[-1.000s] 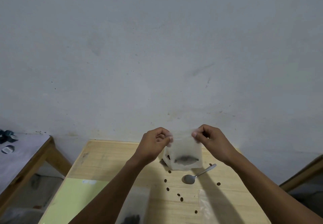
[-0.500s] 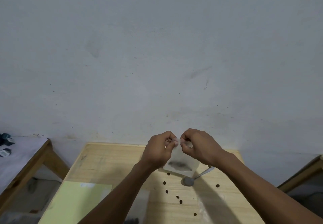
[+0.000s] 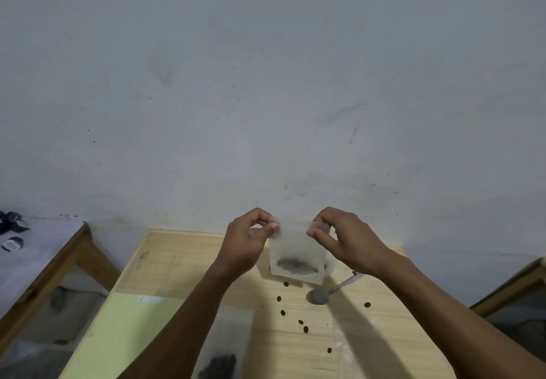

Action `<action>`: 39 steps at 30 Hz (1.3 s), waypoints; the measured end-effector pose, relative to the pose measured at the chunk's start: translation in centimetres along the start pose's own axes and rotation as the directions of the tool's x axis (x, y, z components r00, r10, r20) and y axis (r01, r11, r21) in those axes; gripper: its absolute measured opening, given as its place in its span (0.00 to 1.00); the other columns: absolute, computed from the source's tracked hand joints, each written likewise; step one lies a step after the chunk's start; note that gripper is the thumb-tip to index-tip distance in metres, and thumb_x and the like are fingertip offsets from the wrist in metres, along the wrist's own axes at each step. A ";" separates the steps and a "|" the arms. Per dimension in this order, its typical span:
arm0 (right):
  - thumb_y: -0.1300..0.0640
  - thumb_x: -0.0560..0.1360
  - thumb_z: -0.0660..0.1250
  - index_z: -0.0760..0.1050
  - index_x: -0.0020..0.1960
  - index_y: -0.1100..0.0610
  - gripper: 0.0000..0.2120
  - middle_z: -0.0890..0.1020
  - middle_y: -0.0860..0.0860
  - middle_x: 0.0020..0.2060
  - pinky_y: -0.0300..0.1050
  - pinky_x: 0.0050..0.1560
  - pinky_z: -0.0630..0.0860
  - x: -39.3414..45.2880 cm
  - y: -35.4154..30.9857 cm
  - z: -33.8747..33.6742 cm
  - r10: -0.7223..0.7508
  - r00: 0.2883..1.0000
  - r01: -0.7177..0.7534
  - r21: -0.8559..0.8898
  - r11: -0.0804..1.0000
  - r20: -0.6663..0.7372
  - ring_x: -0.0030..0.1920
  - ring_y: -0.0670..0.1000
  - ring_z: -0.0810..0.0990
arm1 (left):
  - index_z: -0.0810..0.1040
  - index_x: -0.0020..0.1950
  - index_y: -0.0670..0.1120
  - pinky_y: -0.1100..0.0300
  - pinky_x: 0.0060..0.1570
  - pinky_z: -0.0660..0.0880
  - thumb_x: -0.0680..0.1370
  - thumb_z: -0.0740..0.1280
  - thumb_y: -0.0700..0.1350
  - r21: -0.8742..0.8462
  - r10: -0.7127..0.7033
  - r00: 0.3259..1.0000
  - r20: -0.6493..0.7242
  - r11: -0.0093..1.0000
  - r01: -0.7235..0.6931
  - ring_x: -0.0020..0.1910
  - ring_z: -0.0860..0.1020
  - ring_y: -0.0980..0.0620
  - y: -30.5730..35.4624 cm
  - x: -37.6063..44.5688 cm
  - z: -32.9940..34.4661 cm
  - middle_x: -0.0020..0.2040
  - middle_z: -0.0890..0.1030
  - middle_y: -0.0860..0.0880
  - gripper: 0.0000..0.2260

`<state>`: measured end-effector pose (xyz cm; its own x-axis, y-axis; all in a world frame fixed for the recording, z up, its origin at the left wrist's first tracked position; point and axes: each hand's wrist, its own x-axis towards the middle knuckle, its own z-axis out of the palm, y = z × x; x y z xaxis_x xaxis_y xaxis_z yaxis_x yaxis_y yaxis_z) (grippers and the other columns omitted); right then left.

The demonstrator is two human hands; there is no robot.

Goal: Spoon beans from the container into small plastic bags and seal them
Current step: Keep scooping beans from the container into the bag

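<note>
The small plastic bag (image 3: pixel 297 256), beans pooled at its bottom, hangs above the bench (image 3: pixel 183 263). The left hand (image 3: pixel 246 241) and right hand (image 3: pixel 347 241) each pinch a top corner. An unevenly pressed seal could leave a gap, adding to the spilled beans (image 3: pixel 301 322) beside the spoon (image 3: pixel 320 296).

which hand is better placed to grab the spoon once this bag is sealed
Right, probably. The spoon lies on the table just below the right hand, its handle pointing toward that wrist. The left hand would have to cross past the bag, whose top both pinch.
</note>
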<state>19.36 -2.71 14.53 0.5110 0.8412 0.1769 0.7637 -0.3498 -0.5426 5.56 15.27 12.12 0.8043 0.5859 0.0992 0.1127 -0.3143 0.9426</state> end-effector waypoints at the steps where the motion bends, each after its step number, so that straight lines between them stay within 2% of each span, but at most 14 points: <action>1: 0.47 0.78 0.66 0.72 0.40 0.52 0.12 0.78 0.44 0.39 0.43 0.42 0.73 -0.1 -0.2 0.2 0.019 0.999 -0.016 0.081 0.997 -0.035 0.42 0.44 0.76 | 0.80 0.43 0.45 0.66 0.46 0.76 0.78 0.69 0.40 -0.011 0.006 1.000 -0.004 1.000 -0.006 0.42 0.82 0.54 0.1 -0.1 -0.2 0.42 0.84 0.49 0.04; 5: 0.50 0.75 0.72 0.74 0.38 0.60 0.16 0.81 0.42 0.31 0.34 0.34 0.68 -0.4 -1.4 1.4 0.221 0.971 -0.158 0.445 0.882 -0.094 0.31 0.40 0.73 | 0.78 0.45 0.42 0.66 0.43 0.75 0.79 0.68 0.39 -0.078 -0.006 1.000 -0.020 0.997 0.004 0.41 0.85 0.52 0.3 -0.6 -0.8 0.43 0.81 0.48 0.04; 8: 0.51 0.74 0.72 0.74 0.38 0.62 0.16 0.81 0.56 0.36 0.44 0.39 0.72 -0.9 -1.7 2.8 0.295 0.955 -0.243 0.635 0.733 0.025 0.35 0.47 0.75 | 0.78 0.44 0.42 0.68 0.39 0.75 0.80 0.67 0.40 -0.086 -0.053 0.997 -0.052 0.995 0.048 0.40 0.85 0.50 -0.3 -1.3 -1.3 0.43 0.81 0.48 0.05; 12: 0.60 0.77 0.70 0.75 0.40 0.59 0.08 0.77 0.56 0.35 0.45 0.39 0.75 -2.5 -2.2 6.3 0.278 0.930 -0.366 0.656 0.661 0.239 0.37 0.51 0.77 | 0.79 0.47 0.39 0.66 0.34 0.77 0.79 0.67 0.40 -0.181 -0.195 0.966 -0.168 0.970 0.164 0.36 0.80 0.56 -1.8 -2.3 -2.1 0.43 0.80 0.42 0.05; 15: 0.64 0.77 0.68 0.77 0.38 0.58 0.09 0.78 0.56 0.32 0.49 0.39 0.73 -3.6 -2.4 9.7 0.380 0.864 -0.494 0.708 0.505 0.331 0.37 0.56 0.77 | 0.78 0.56 0.41 0.57 0.37 0.81 0.80 0.67 0.41 -0.223 -0.355 0.928 -0.115 0.919 0.324 0.36 0.84 0.52 -3.8 -3.8 -2.5 0.44 0.83 0.44 0.07; 17: 0.65 0.77 0.67 0.78 0.47 0.61 0.02 0.80 0.61 0.33 0.51 0.39 0.72 -4.2 -2.8 12.1 0.466 0.791 -0.576 0.739 0.349 0.397 0.38 0.60 0.76 | 0.75 0.64 0.44 0.56 0.38 0.81 0.80 0.66 0.42 -0.133 -0.477 0.879 0.005 0.871 0.473 0.41 0.85 0.47 -6.1 -5.2 -2.8 0.48 0.83 0.44 0.12; 20: 0.65 0.78 0.67 0.73 0.61 0.62 0.12 0.81 0.63 0.38 0.46 0.34 0.70 -5.3 -3.5 15.8 0.565 0.663 -0.686 0.701 0.197 0.491 0.36 0.58 0.76 | 0.72 0.70 0.46 0.63 0.34 0.75 0.80 0.66 0.43 0.115 -0.596 0.798 0.088 0.802 0.586 0.45 0.82 0.48 -9.2 -7.7 -3.4 0.52 0.81 0.45 0.18; 24: 0.65 0.80 0.63 0.74 0.61 0.59 0.11 0.82 0.57 0.39 0.40 0.28 0.74 -6.7 -4.9 19.4 0.548 0.607 -0.775 0.583 0.244 0.576 0.32 0.52 0.78 | 0.70 0.72 0.45 0.64 0.34 0.72 0.80 0.66 0.46 0.268 -0.652 0.754 0.086 0.744 0.612 0.40 0.78 0.54 -11.6 -10.9 -4.6 0.49 0.77 0.50 0.20; 27: 0.66 0.78 0.64 0.72 0.60 0.52 0.14 0.83 0.55 0.48 0.45 0.37 0.82 -7.3 -5.8 21.5 0.487 0.600 -0.797 0.526 0.296 0.635 0.45 0.54 0.83 | 0.68 0.74 0.45 0.59 0.48 0.77 0.79 0.67 0.47 0.352 -0.651 0.758 0.048 0.721 0.597 0.52 0.78 0.48 -13.2 -12.6 -5.3 0.59 0.77 0.44 0.24; 30: 0.65 0.72 0.71 0.70 0.64 0.52 0.23 0.82 0.54 0.51 0.49 0.42 0.83 -7.9 -6.3 23.6 0.478 0.598 -0.802 0.484 0.351 0.643 0.50 0.56 0.83 | 0.68 0.74 0.44 0.58 0.51 0.76 0.76 0.70 0.49 0.435 -0.640 0.768 0.019 0.697 0.570 0.56 0.78 0.45 -14.4 -13.8 -5.9 0.64 0.75 0.41 0.28; 32: 0.60 0.65 0.73 0.67 0.65 0.53 0.30 0.81 0.56 0.52 0.46 0.37 0.82 -8.0 -6.8 24.6 0.486 0.578 -0.815 0.426 0.394 0.656 0.50 0.57 0.82 | 0.72 0.70 0.43 0.53 0.51 0.80 0.72 0.70 0.51 0.463 -0.634 0.773 0.028 0.693 0.552 0.52 0.80 0.45 -15.2 -14.5 -6.0 0.59 0.79 0.43 0.28; 35: 0.50 0.53 0.73 0.65 0.65 0.54 0.42 0.79 0.58 0.53 0.38 0.29 0.75 -8.2 -7.0 26.1 0.512 0.577 -0.806 0.342 0.484 0.636 0.49 0.58 0.81 | 0.77 0.62 0.43 0.48 0.48 0.80 0.73 0.68 0.50 0.463 -0.604 0.797 0.012 0.710 0.531 0.45 0.81 0.47 -16.3 -15.1 -5.8 0.47 0.82 0.46 0.20; 37: 0.48 0.54 0.73 0.65 0.64 0.55 0.41 0.76 0.57 0.55 0.37 0.30 0.74 -8.1 -6.8 26.5 0.513 0.602 -0.775 0.293 0.560 0.612 0.50 0.57 0.80 | 0.78 0.60 0.45 0.49 0.47 0.80 0.73 0.68 0.51 0.450 -0.584 0.812 -0.011 0.722 0.526 0.44 0.81 0.48 -16.5 -15.1 -5.7 0.46 0.83 0.46 0.18; 39: 0.53 0.62 0.73 0.65 0.64 0.56 0.33 0.72 0.57 0.57 0.37 0.35 0.74 -8.2 -6.6 26.4 0.506 0.619 -0.745 0.243 0.621 0.601 0.50 0.54 0.78 | 0.79 0.58 0.47 0.49 0.45 0.81 0.72 0.68 0.53 0.455 -0.580 0.814 -0.009 0.723 0.520 0.42 0.81 0.48 -17.4 -15.2 -5.6 0.44 0.82 0.47 0.17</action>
<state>-0.30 3.65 -4.99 0.4652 0.5913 -0.6587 -0.0020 -0.7435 -0.6688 -11.91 16.02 -3.96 0.5846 0.6660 -0.4633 0.7652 -0.2628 0.5878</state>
